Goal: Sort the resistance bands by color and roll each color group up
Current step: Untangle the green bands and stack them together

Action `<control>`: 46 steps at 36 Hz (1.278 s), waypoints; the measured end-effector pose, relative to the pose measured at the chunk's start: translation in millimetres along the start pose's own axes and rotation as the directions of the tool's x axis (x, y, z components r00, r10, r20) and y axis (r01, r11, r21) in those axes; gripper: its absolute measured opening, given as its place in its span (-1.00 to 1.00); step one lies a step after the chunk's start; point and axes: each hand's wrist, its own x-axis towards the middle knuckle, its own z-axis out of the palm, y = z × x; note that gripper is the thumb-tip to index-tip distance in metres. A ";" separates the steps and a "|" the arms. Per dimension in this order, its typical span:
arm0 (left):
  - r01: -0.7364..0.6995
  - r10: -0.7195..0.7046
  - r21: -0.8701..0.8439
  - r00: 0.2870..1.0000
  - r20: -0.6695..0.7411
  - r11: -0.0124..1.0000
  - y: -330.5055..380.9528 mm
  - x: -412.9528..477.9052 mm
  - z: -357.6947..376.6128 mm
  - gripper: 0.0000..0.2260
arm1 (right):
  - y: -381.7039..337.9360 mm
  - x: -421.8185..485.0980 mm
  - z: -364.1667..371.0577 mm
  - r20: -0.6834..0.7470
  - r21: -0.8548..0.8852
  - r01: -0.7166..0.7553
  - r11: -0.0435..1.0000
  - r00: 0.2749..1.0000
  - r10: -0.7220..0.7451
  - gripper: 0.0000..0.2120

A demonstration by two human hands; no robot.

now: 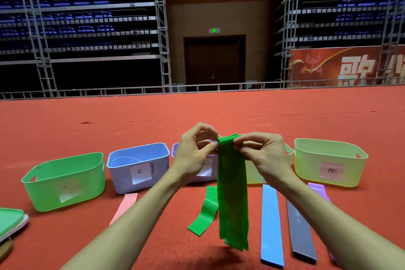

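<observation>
I am watching through the head camera, and the two hands are holding up a bunch of green bands (232,193) in the middle of the view. The left grip (194,152) is pinching the top of the bunch from the left side. The right grip (264,155) is pinching it from the right. Both grips are narrow, with fingers and thumbs squeezing the green bands.

The bands are looking bright green, flat, thin and a little see-through. They are lying one on top of another at the top, where about three edges are showing. They are hanging straight down in the air above the red floor (65,237), and their bottom ends are not lining up evenly.

One more green band (203,215) is lying on the floor just left of the hanging bunch, bending in a soft curve. A pink band (123,207) is lying farther left, in front of the blue bin (118,173). To the right, a light blue band (271,226), a grey band (300,229) and a purple band (317,189) are lying side by side.

A green bin (43,184) is sitting at the far left and a pale yellow bin (306,166) at the far right, each wearing a paper label. A purple bin (174,151) is peeking out behind the left grip.
</observation>
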 end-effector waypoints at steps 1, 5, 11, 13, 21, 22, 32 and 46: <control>0.000 0.000 0.001 1.000 -0.001 1.000 -0.4 0.0 0.1 -0.76 | 0.2 0.0 -0.1 0.002 -0.003 0.001 1.000 1.000 -0.001 -0.70; -0.009 0.009 0.012 1.000 0.001 1.000 -1.8 -2.8 1.6 -0.82 | 1.4 -0.6 0.4 -0.003 -0.018 0.008 1.000 1.000 -0.008 -0.70; 0.016 -0.015 -0.060 1.000 0.019 0.998 -0.6 -8.6 6.3 -0.92 | 5.3 -3.2 1.2 -0.030 -0.048 0.020 0.999 0.999 -0.021 -0.68; -0.027 0.027 0.014 1.000 0.013 1.000 0.1 -8.8 7.9 -0.86 | 8.1 -3.7 0.5 -0.031 -0.060 0.024 0.998 0.999 -0.026 -0.67; -0.093 0.096 0.163 0.995 -0.009 0.982 -1.8 -8.1 10.0 -0.76 | 12.2 -5.5 -0.3 -0.044 0.004 0.007 1.000 0.999 -0.007 -0.77; -0.096 0.099 0.167 0.995 -0.008 0.981 -2.4 -8.3 10.0 -0.77 | 12.7 -5.2 -1.1 -0.051 -0.008 0.000 1.000 0.999 0.000 -0.77; -0.056 0.061 0.094 0.997 -0.048 0.994 -4.6 -4.6 11.4 -0.76 | 14.5 -3.5 -0.6 -0.073 -0.114 -0.016 0.993 0.997 0.007 -0.78; 0.096 -0.110 -0.118 0.986 -0.127 0.988 -0.3 3.3 15.3 -0.82 | 22.2 -6.0 -5.6 0.135 -0.141 0.151 0.978 0.982 -0.132 -0.63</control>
